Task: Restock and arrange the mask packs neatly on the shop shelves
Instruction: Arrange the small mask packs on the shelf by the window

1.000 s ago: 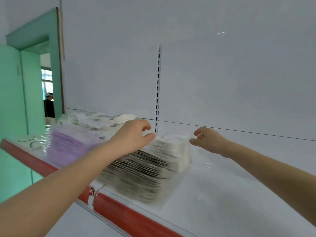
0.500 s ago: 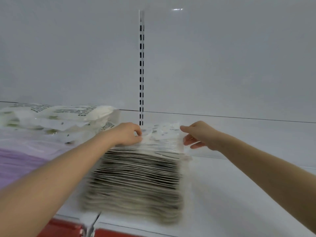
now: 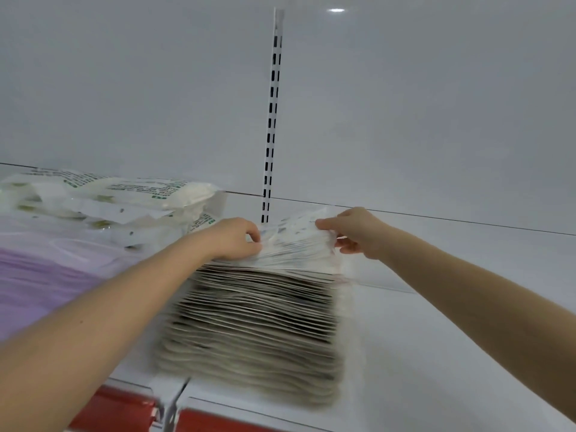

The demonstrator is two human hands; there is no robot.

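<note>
My left grip (image 3: 232, 241) is closed on the top left edge of the stack (image 3: 258, 322) of mask packs, with the fingers curled down over it. My right grip (image 3: 358, 233) pinches the top right corner, fingers above and below it, where the upper packs fan upward. The stack sits between and below both grips, in clear wrap. It rests on the white shelf (image 3: 452, 353) and reaches back toward me as far as the shelf's front edge. Just beyond the grips, between them, a slotted upright (image 3: 271, 120) rises against the back panel. Left of my left grip lie white packs (image 3: 118, 198) with green print, and nearer me, purple packs (image 3: 40, 285). Under my left forearm runs a red strip (image 3: 115, 410).
</note>
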